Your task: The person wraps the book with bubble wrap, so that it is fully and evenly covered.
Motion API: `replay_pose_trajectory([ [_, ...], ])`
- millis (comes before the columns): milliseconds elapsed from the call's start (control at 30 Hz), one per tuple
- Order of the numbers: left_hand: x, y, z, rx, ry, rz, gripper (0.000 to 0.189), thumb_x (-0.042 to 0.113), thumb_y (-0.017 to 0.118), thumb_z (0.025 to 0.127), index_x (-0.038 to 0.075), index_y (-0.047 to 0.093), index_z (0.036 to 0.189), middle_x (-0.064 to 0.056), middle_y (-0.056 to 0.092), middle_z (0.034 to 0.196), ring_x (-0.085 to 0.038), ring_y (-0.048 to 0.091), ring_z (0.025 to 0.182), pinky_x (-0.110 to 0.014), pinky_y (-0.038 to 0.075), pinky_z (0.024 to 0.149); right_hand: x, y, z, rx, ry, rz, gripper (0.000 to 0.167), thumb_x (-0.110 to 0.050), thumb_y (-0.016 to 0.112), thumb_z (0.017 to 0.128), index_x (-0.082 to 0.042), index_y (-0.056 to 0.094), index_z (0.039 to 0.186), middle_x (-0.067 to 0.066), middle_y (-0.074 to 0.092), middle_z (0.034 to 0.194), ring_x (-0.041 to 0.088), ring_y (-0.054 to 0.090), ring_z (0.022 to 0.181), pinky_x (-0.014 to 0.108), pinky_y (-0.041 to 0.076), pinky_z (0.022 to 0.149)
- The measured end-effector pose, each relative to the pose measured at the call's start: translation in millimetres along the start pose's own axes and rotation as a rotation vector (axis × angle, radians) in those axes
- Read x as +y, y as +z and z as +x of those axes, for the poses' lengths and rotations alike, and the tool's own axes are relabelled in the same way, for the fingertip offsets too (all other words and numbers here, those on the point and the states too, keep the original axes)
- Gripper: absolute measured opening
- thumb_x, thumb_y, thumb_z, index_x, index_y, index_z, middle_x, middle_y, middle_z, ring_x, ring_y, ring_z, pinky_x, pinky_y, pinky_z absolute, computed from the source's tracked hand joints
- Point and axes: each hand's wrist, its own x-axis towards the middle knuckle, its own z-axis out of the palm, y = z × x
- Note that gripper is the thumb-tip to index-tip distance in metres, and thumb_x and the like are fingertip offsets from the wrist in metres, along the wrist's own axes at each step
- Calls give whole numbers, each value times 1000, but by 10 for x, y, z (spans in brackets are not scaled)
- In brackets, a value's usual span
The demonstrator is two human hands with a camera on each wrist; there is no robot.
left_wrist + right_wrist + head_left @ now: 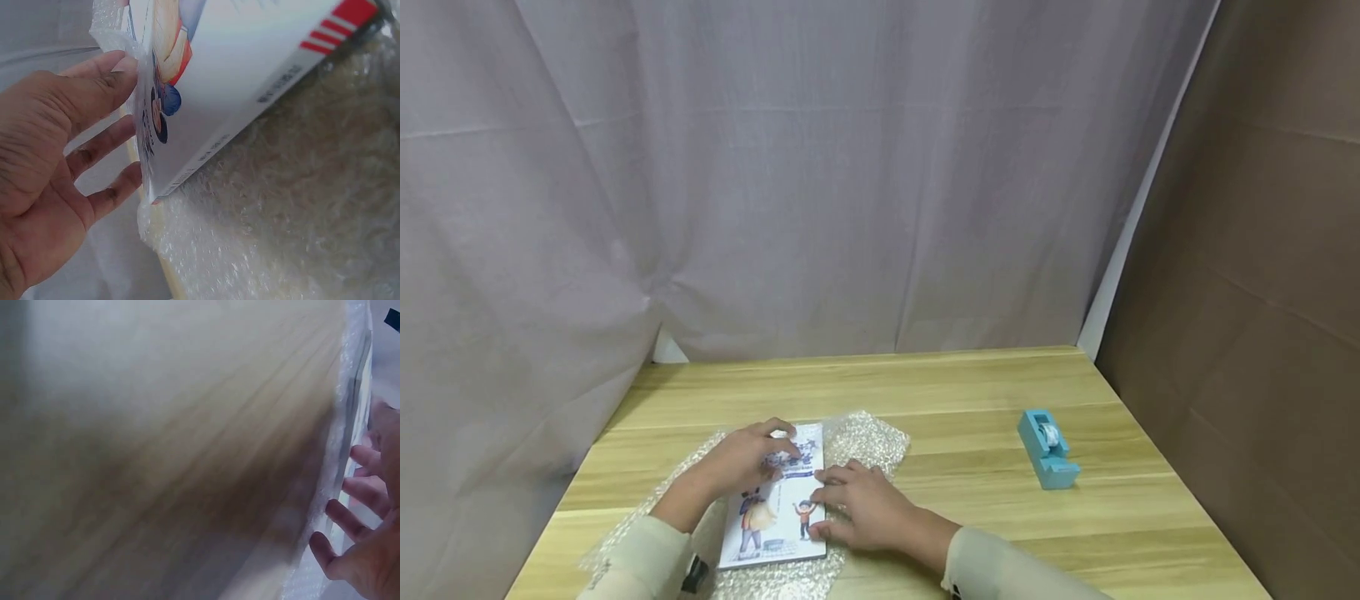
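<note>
A white book [778, 521] with cartoon figures and blue lettering lies face up on a sheet of bubble wrap [868, 440]. Over its upper left part is my left hand [741, 458], fingers spread, with the fingertips at the cover. In the left wrist view, a strip of clear film [119, 31] runs beside those fingertips; whether they touch it is unclear. My right hand [868, 508] rests along the book's right edge, its fingers apart and reaching onto the cover. The right wrist view shows that hand [369, 544] beside the book and wrap edge.
A blue tape dispenser [1048, 450] with a roll of clear tape stands on the right side of the wooden table [970, 492]. Grey cloth [865, 183] hangs behind the table, and a brown panel [1247, 317] borders it on the right.
</note>
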Motion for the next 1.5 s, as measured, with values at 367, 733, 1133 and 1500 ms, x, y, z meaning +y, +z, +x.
replay_pose_trajectory([
  [367,9,-3,-28,-83,-51,-133,44,10,83,94,21,74,136,-21,55,164,-54,52,147,-77,49,114,44,53,112,-69,61,-46,83,-78,60,99,-35,45,169,-3,27,184,32,51,151,72,55,108],
  [733,12,20,-39,-93,-72,-176,43,9,82,95,20,74,137,-22,52,167,-56,50,149,-80,46,115,112,56,197,-122,55,-13,93,-82,59,97,-34,37,173,-7,23,185,16,51,131,64,57,102],
  [1133,2,24,-76,-63,-33,-171,45,7,82,95,18,73,138,-24,52,166,-57,53,144,-80,49,111,125,48,237,-146,54,-20,89,-82,59,97,-42,34,172,-9,24,185,11,47,122,57,55,98],
  [1500,-34,54,-115,-42,-11,-174,49,11,80,97,15,71,145,-25,53,166,-58,52,147,-85,40,116,131,55,239,-157,63,-20,87,-83,58,97,-45,35,171,-11,22,185,11,47,121,57,55,99],
])
